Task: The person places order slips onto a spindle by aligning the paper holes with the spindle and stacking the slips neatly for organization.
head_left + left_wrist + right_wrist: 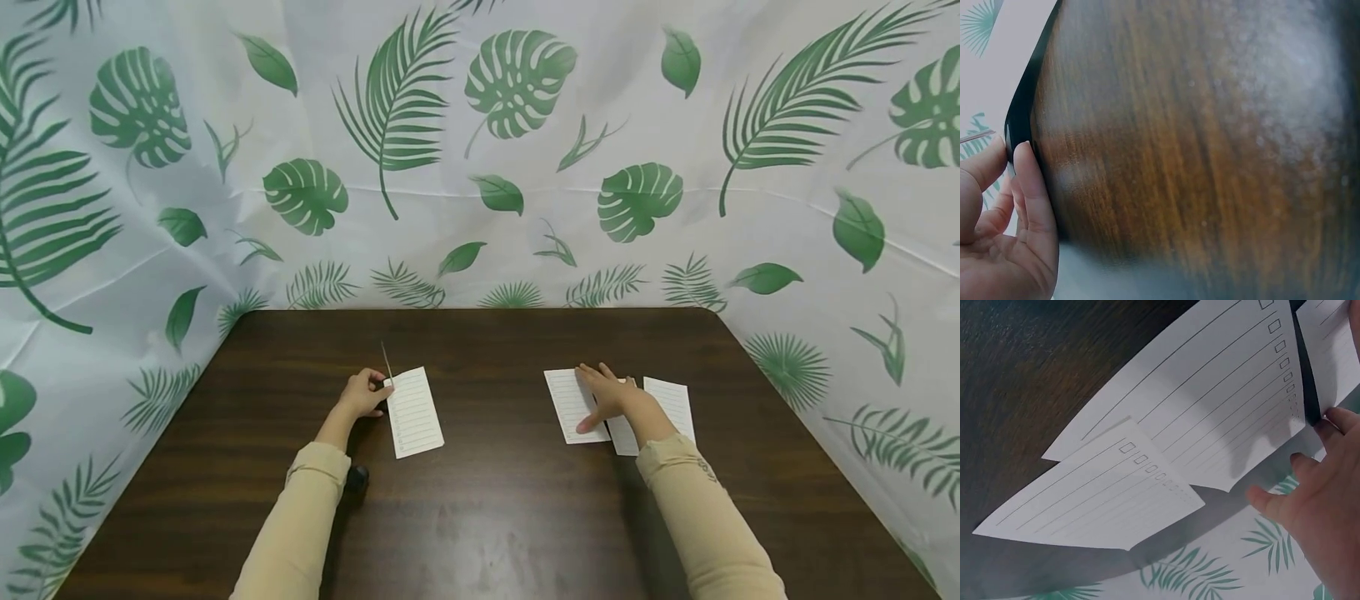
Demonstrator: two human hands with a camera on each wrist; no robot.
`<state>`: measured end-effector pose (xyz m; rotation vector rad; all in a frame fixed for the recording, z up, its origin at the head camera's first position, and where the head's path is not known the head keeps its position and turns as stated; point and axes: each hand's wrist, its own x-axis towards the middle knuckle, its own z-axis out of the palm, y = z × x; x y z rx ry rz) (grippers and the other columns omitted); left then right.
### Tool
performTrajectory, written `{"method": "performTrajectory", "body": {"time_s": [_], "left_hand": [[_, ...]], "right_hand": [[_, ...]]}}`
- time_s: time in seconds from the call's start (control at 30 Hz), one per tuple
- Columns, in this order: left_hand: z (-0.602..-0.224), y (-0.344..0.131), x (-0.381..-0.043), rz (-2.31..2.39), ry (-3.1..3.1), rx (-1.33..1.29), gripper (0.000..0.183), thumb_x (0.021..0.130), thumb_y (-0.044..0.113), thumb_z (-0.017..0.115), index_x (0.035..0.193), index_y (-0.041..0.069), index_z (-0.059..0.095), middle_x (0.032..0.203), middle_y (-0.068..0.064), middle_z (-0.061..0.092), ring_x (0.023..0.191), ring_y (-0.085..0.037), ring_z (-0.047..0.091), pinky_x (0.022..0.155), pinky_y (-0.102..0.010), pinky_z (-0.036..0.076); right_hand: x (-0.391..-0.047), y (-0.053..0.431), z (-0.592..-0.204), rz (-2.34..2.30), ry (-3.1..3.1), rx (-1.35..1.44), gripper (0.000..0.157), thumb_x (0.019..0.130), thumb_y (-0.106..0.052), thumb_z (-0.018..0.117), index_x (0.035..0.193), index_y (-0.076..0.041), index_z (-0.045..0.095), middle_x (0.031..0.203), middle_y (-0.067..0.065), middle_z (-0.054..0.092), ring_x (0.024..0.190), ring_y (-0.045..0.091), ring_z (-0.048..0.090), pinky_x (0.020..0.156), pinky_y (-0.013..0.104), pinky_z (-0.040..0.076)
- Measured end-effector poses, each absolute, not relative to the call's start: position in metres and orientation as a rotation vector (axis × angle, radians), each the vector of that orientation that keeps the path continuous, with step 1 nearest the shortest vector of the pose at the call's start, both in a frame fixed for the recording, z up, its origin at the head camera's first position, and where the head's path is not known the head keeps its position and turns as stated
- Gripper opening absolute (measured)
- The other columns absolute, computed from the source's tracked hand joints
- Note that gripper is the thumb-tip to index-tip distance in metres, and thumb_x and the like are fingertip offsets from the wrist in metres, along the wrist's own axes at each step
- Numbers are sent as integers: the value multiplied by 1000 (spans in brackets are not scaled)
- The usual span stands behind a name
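In the head view my left hand (362,395) pinches the left edge of a white lined checklist sheet (415,412) between thumb and fingers. A thin, stick-like line (386,362) rises from beside the fingertips; its kind is unclear. The left wrist view shows the thumb and fingers (1036,194) meeting at the sheet's edge. Over on the right, my right hand (609,395) lies spread across a left checklist sheet (564,408) and a middle one (622,437), partly hiding both. A third sheet (671,402) lies just beyond the wrist. Printed checkboxes show on the large sheet (1210,387) in the right wrist view.
Everything lies on a dark brown wooden table (495,517) with rounded far corners. A white curtain (480,242) printed with green leaves surrounds its far side and both flanks. A small black object (357,478) sits by the left wrist.
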<state>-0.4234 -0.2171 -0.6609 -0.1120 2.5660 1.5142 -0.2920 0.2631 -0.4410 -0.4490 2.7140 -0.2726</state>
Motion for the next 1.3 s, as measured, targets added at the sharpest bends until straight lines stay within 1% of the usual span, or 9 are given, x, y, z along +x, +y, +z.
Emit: {"method": "performTrajectory", "body": {"time_s": [0.13,0.27,0.4,0.63,0.83,0.97,1.1,1.27,1.3], "left_hand": [[-621,-206,-389,1517,2580,-41,45,86,40,66,114,9,49,107,-24,42,70,-25,58,54,-31,60],[-603,-201,-378,1510,2586,-28,45,85,44,66,113,11,50,104,-24,41,68,-25,57,53,-30,59],[-583,-194,-370,1475,2578,-44,44,89,35,64,118,7,49,108,-24,42,72,-27,57,55,-32,59],[-489,-163,-308,1427,2549,-148,34,94,13,56,120,-6,44,109,-25,39,78,-28,55,61,-30,60],[-476,-159,-294,1421,2576,-131,32,95,11,54,119,-7,43,104,-22,38,71,-20,51,57,-22,58],[-480,-160,-295,1431,2574,-167,32,94,11,55,119,-6,44,107,-22,38,74,-19,49,56,-21,58],[-482,-159,-297,1439,2566,-184,33,94,12,55,120,-4,45,110,-23,37,74,-19,49,54,-20,57],[-480,-159,-298,1439,2568,-174,32,94,11,55,120,-4,45,111,-24,37,72,-18,49,54,-20,57],[-479,-159,-297,1439,2570,-170,32,94,11,55,119,-5,45,111,-24,37,72,-18,49,54,-21,57]], "right_hand": [[-292,261,-444,-242,2726,-469,110,63,-41,84,145,2,26,152,24,20,140,50,10,100,80,17],[-293,259,-445,-278,2736,-490,108,62,-40,86,144,2,28,151,25,22,138,52,12,99,80,18],[-294,259,-445,-330,2737,-516,107,62,-36,87,143,2,29,147,28,24,135,55,17,96,81,21],[-293,256,-447,-333,2754,-544,97,63,-33,86,138,3,36,140,28,33,127,54,30,93,77,30],[-293,252,-451,-346,2833,-633,78,67,-26,84,130,0,48,127,24,46,114,48,44,87,69,40],[-295,248,-457,-457,2904,-690,61,74,-13,79,126,0,52,122,27,46,102,45,52,81,58,48],[-296,242,-462,-611,2966,-690,64,77,6,71,135,2,43,127,31,40,95,44,57,74,47,53],[-296,237,-461,-819,2985,-651,85,77,17,63,148,-3,23,149,33,19,110,50,52,70,39,52],[-296,236,-461,-859,2989,-652,87,76,17,63,149,-2,19,150,34,16,117,52,47,76,41,53]]}}
